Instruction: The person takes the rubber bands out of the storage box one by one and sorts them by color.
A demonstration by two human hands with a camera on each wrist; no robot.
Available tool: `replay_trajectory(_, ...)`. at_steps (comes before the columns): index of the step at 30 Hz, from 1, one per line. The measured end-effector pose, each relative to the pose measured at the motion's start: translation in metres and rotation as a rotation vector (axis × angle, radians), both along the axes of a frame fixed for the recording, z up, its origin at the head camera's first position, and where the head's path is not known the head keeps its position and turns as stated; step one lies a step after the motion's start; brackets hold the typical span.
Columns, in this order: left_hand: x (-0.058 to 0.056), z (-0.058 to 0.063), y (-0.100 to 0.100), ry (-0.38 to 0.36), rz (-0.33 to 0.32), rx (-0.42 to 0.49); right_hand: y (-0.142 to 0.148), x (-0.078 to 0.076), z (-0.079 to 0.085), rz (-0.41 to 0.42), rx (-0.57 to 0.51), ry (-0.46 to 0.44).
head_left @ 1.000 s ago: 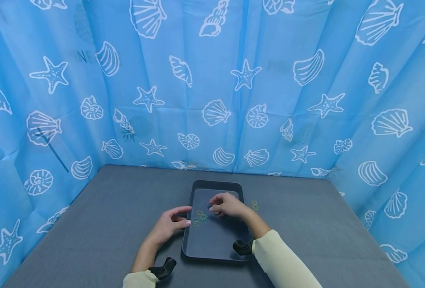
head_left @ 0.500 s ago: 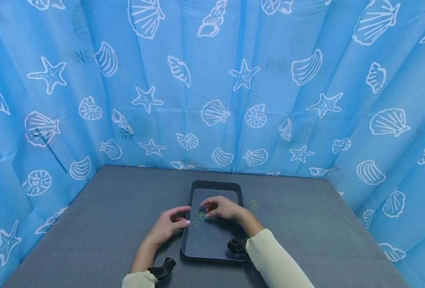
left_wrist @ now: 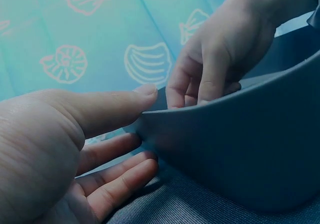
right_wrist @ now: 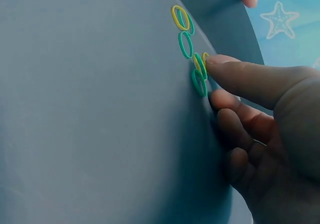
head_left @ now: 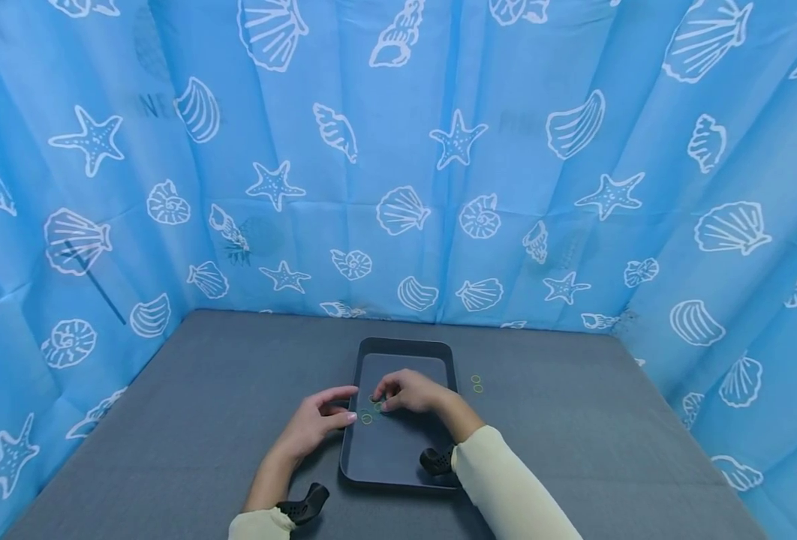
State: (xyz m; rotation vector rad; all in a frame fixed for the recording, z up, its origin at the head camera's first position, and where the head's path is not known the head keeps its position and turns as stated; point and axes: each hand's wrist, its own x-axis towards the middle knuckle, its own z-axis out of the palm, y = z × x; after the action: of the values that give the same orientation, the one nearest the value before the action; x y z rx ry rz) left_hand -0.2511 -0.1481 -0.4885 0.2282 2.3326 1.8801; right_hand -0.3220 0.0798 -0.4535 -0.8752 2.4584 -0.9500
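Observation:
A dark grey rectangular tray (head_left: 398,457) stands in front of me. On its floor, near the left wall, lie several small green and yellow rings (right_wrist: 194,82) that look like rubber bands. My right hand (head_left: 413,391) reaches down over them with bent fingers. In the right wrist view its thumb tip (right_wrist: 216,60) is right at a yellow ring, apart from the index fingertip. Outside the tray's left side is my left hand (head_left: 307,424), thumb tip (left_wrist: 146,94) at the rim and other fingers loosely extended beside the outer wall (left_wrist: 240,149).
Two more yellow-green rings (head_left: 477,384) lie on the grey cloth-covered table (head_left: 574,427), right of the tray. A blue curtain (head_left: 398,150) with white seashells and starfish surrounds the table's back and sides. Black devices (head_left: 307,504) sit at both wrists.
My right hand has moved left and down inside the tray, from its middle to over the rings, covering some in the head view. My left hand stays beside the tray's left rim.

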Motion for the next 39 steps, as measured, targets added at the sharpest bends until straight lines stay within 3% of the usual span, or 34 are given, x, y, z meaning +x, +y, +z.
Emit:
replay_trajectory(25,0.001,0.001,-0.001,0.0,0.002,0.001,-0.012,0.005,-0.004,-0.098,0.059,0.056)
replay_trajectory(39,0.001,-0.001,0.0,0.0,-0.021,0.017,-0.004,0.005,-0.005,-0.108,-0.077,0.021)
